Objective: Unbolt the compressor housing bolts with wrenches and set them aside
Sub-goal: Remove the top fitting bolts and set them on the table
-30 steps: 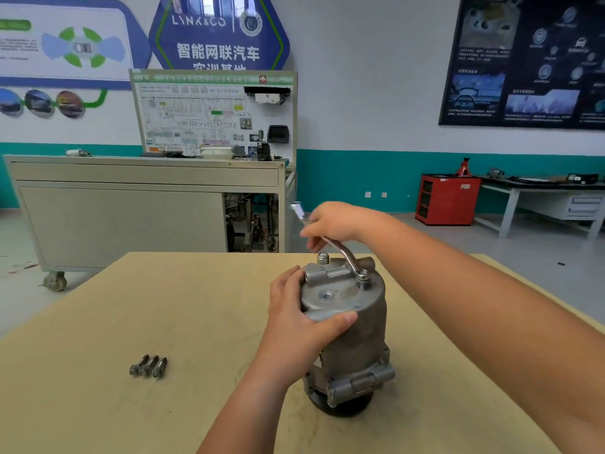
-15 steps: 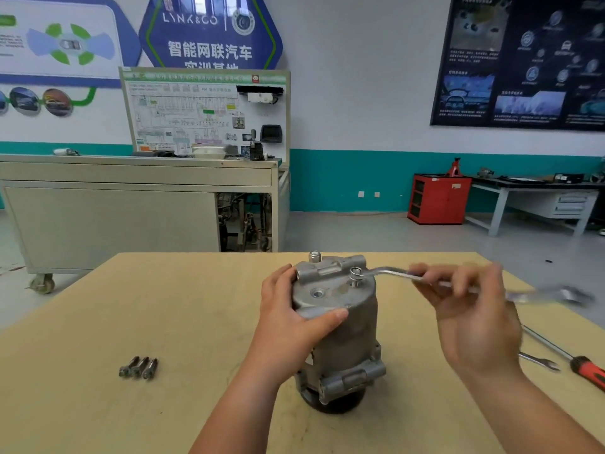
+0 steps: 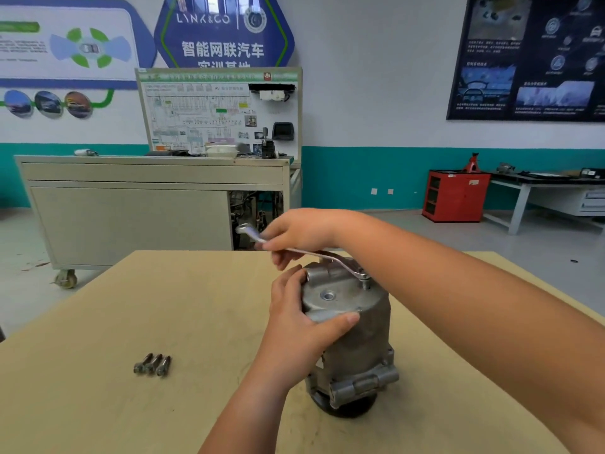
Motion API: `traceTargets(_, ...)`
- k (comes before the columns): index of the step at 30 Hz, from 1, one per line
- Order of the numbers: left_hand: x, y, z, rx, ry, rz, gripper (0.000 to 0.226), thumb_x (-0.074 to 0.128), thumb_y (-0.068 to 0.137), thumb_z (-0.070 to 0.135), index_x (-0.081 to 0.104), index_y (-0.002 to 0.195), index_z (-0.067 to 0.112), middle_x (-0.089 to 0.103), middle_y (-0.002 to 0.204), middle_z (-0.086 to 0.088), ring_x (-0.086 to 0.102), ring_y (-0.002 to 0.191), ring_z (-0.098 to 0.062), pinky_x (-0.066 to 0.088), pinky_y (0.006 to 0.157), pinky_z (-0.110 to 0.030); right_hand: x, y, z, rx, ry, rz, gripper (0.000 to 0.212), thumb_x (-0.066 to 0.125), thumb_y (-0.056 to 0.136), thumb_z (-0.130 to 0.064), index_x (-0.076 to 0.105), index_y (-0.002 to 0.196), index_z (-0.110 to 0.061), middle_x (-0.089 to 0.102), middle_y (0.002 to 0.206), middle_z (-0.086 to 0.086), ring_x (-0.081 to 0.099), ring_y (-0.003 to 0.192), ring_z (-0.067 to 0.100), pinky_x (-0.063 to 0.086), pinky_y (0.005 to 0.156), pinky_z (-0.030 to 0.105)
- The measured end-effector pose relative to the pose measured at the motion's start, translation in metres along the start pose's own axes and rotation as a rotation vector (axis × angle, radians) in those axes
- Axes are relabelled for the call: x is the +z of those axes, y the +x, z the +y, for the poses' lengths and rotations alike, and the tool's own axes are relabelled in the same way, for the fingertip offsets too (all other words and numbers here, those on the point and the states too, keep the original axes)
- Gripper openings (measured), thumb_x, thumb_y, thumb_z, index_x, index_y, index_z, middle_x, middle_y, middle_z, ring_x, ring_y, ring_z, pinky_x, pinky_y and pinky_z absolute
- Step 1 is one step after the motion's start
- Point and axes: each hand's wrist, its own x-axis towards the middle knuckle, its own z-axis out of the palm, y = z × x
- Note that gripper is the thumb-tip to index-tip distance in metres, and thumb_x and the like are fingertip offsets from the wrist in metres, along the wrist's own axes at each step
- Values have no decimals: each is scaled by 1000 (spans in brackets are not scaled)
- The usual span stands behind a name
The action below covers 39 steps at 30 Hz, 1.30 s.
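A wheeled bench (image 3: pixel 131 217) stands behind the table (image 3: pixel 131 306) (red cabinet (image 3: pixel 455 198) rightward).

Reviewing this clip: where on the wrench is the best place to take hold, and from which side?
Grip the straight shank of the wrench near its free end, from above, as the right hand does. Its ring end sits on the raised bolt atop the compressor, so the far end likely gives most leverage.

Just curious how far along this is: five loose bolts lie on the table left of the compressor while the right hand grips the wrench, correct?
Not five: the head view shows three loose bolts on the table left of the compressor. The right hand does grip the wrench.
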Motion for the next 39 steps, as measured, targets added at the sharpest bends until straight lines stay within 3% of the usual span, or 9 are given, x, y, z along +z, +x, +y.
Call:
traceTargets(5, 1, -1, 4, 0, -23, 9, 66, 78, 61, 40, 53, 121, 28, 57, 124, 7, 55, 111, -5, 48, 96, -32, 28, -46, -45, -304, -412, -158, 24, 43, 99, -23, 59, 117, -22, 57, 84, -9, 55, 77, 5, 41, 68, 21)
traceTargets(11, 3, -1, 4, 7, 9, 51, 78, 67, 62, 36, 45, 134, 16, 39, 133, 2, 46, 124, -12, 36, 109, -29, 57, -159, -14, -618, -618, 238, 29, 46, 91, -32, 58, 74, -13, 57, 74, 3, 48, 71, 22, 38, 76, 35)
traceTargets(15, -1, -1, 3, 1, 30, -3, 78, 82, 71, 28, 40, 137, 26, 32, 137, 12, 41, 125, -5, 36, 104, -21, 44, -216, 32, -294, -492, 680, 19, 42, 88, -47, 58, 91, -37, 42, 99, -13, 43, 95, -2, 36, 75, 9)
traceTargets(17, -1, -1, 2, 1, 45, -3, 78, 80, 72, 29, 40, 138, 26, 32, 138, 13, 39, 126, -4, 35, 103, -19, 35, -228, 46, -177, -234, 660, 20, 44, 92, -50, 61, 99, -45, 55, 89, -16, 51, 85, -4, 38, 66, 4)
traceTargets(21, 0, -4, 2, 28, 52, 31, 78, 79, 73, 30, 40, 141, 23, 35, 141, 10, 38, 129, -5, 34, 105, -21, 26, -225, 57, -105, 342, 676, 28, 50, 77, -41, 71, 95, -39, 71, 84, -11, 56, 61, -2, 43, 54, 10)
traceTargets(26, -3, -8, 3, 39, 89, 30, 80, 78, 75, 33, 37, 144, 24, 36, 142, 10, 38, 129, -5, 33, 107, -22, 42, -209, 63, -279, 711, 731, 30, 55, 80, -35, 74, 95, -16, 70, 110, 0, 68, 101, 19, 53, 79, 18)
traceTargets(31, 0, -15, 14, 55, 231, 101, 80, 73, 80, 36, 29, 146, 26, 32, 146, 8, 28, 137, -11, 27, 115, -37, 51, -207, 64, -406, 653, 723, 32, 47, 90, -26, 73, 97, -10, 67, 117, 6, 62, 111, 25, 51, 90, 27)
traceTargets(34, 11, -27, 27, 230, 243, 262, 67, 63, 82, 44, 27, 139, 39, 27, 144, 20, 10, 145, -9, 19, 118, -43, 56, -210, 62, -482, 314, 816, 30, 45, 87, -22, 71, 102, -19, 61, 125, -8, 56, 120, 17, 48, 95, 27)
traceTargets(39, 68, -59, 36, 667, 49, 123, 50, 55, 79, 28, 52, 129, 21, 49, 133, 1, 40, 133, -14, 32, 109, -29, 71, -216, 107, -267, 69, 1168, 29, 42, 91, -36, 64, 109, -41, 48, 122, -11, 54, 110, 11, 43, 91, 17)
